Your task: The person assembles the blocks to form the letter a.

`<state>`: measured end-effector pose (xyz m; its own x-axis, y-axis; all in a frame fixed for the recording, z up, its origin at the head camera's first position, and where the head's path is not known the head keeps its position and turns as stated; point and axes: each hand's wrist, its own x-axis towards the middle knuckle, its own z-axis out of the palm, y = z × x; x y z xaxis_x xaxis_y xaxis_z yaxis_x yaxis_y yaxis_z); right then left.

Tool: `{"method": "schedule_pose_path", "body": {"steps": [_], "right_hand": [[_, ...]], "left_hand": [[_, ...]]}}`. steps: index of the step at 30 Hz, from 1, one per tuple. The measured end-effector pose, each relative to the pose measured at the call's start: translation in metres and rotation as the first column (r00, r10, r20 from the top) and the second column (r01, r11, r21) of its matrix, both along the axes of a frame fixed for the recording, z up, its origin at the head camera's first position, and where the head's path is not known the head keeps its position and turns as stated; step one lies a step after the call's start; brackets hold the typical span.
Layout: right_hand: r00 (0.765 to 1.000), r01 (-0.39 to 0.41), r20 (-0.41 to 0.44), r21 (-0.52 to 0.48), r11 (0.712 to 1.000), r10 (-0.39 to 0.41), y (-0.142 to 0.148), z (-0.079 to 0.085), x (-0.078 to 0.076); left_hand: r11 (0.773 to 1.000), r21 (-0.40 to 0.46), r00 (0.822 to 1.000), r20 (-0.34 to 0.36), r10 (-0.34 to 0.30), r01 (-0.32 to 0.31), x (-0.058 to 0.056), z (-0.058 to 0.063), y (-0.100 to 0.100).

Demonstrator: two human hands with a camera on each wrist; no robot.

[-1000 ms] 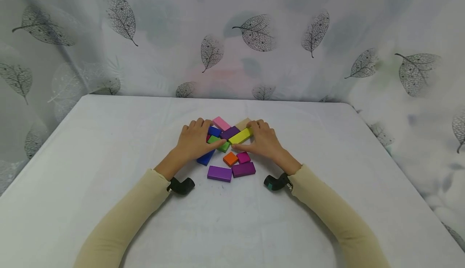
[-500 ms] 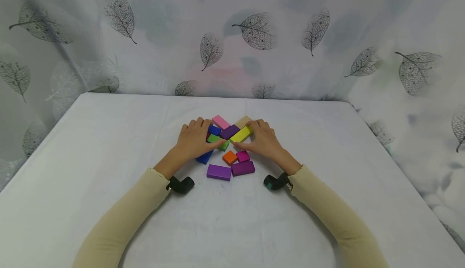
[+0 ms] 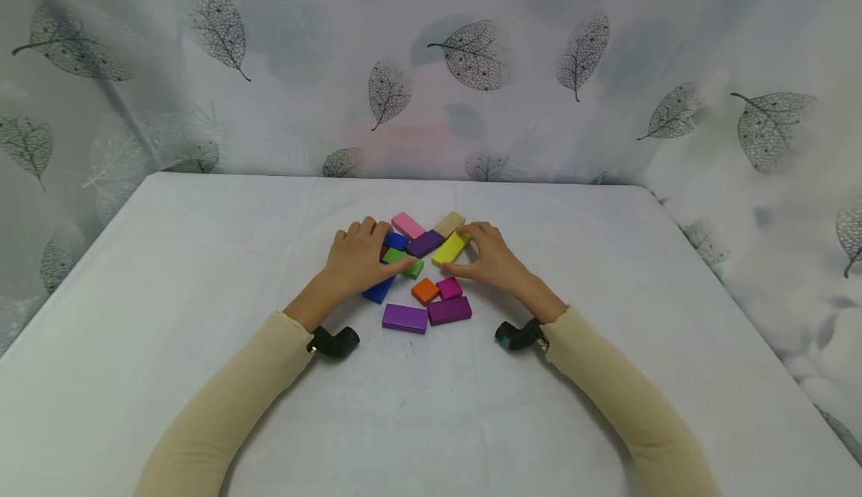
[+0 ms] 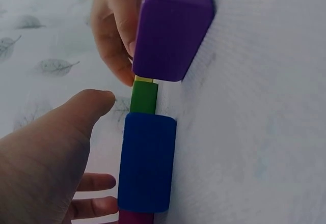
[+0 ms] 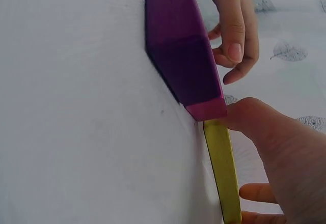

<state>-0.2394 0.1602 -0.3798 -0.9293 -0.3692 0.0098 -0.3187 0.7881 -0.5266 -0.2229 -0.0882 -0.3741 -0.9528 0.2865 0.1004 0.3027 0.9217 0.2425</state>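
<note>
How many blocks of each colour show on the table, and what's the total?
Purple blocks: 3
Blue blocks: 2
Pink block: 1
Tan block: 1
Yellow block: 1
Green block: 1
Orange block: 1
Magenta block: 1
Reddish block (mostly hidden): 1
Total visible: 12

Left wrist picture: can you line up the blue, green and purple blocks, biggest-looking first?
1. Purple block, cut off at the top
2. Blue block
3. Green block, partly hidden
That's just how they look; nearness to the camera leaves real sizes unsure.
</note>
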Motion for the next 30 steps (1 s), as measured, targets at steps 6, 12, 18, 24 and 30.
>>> {"method": "schedule_pose_path", "body": {"steps": [6, 12, 18, 24, 30], "right_hand": [[1.000, -0.025, 0.008, 0.006, 1.000, 0.025, 0.004, 0.001, 0.000], [0.999, -0.052, 0.003, -0.001, 0.999, 0.052, 0.010, 0.000, -0.001], [0.996, -0.088, -0.005, -0.031, 0.996, 0.088, 0.019, -0.002, -0.003], [0.993, -0.121, -0.001, -0.071, 0.990, 0.122, 0.023, -0.002, -0.007], [0.995, -0.098, 0.015, -0.080, 0.992, 0.099, 0.023, -0.005, -0.010]], "left_hand": [[1.000, 0.001, 1.000, 0.009, -0.001, 0.001, 0.000, 0.001, 0.000], [1.000, 0.002, 1.000, 0.007, -0.005, 0.005, 0.000, -0.001, 0.001], [1.000, 0.002, 1.000, -0.003, -0.005, 0.005, -0.001, -0.002, 0.001], [1.000, -0.003, 1.000, -0.021, 0.001, -0.001, -0.002, -0.002, 0.000], [1.000, -0.004, 1.000, -0.028, 0.001, -0.001, -0.001, -0.001, 0.000]]}}
